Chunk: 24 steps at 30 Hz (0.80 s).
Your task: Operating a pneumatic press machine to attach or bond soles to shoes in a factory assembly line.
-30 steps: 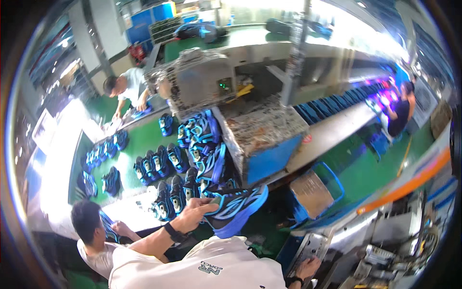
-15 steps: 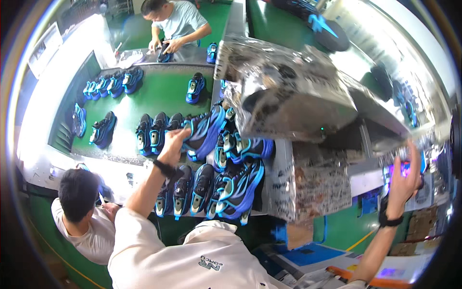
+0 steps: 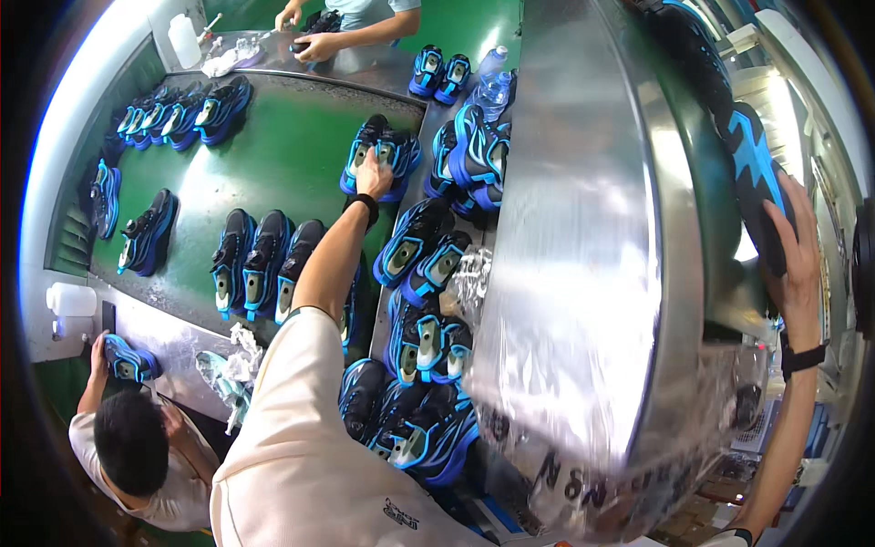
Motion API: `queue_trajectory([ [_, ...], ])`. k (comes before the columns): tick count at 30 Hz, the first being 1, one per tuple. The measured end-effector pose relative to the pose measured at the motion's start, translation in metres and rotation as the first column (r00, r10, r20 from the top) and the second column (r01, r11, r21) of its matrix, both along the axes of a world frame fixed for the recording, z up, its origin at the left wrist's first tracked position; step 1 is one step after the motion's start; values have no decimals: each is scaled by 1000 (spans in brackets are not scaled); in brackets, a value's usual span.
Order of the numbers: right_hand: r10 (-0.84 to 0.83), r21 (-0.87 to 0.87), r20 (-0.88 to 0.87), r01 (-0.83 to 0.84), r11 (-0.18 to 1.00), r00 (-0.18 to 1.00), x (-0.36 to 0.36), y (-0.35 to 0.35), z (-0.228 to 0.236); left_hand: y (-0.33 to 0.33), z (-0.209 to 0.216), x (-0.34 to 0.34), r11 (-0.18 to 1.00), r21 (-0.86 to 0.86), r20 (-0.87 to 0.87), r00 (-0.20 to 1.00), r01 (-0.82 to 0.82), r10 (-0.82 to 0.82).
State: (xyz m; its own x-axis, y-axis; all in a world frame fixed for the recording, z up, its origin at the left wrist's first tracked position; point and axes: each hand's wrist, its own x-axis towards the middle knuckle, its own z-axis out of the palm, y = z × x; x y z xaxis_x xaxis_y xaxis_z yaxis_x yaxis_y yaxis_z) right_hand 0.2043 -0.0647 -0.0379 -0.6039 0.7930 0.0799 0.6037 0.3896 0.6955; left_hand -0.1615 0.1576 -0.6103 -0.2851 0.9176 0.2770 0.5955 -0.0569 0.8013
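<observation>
Green bench [image 3: 273,164] is crowded with blue-black shoes. A pair of shoes [image 3: 383,155] is pressed by the left hand [image 3: 374,175], its grip hidden. A dark shoe [image 3: 761,196] is clasped by the right hand [image 3: 797,260], fingers partly cut off

Bright light floods my view, and glare washes across the steel hood [image 3: 583,237] and the left rim. Edges bend hard under the fisheye, with blur smearing the lower right.

Blue-black shoe pair [image 3: 381,157] upright on belt; another shoe [image 3: 756,182] (seemingly sole-up).
</observation>
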Motion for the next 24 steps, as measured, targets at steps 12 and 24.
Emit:
queue_trajectory([
  [12, 219, 328, -93, -178, 928, 971, 24, -15, 21, -214, 73, -47, 855, -137, 514, 773, 501, -371],
  [24, 454, 405, -891, 415, 815, -22, 49, -340, 108, -456, 336, 115, -120, 462, 886, -463, 879, 21],
])
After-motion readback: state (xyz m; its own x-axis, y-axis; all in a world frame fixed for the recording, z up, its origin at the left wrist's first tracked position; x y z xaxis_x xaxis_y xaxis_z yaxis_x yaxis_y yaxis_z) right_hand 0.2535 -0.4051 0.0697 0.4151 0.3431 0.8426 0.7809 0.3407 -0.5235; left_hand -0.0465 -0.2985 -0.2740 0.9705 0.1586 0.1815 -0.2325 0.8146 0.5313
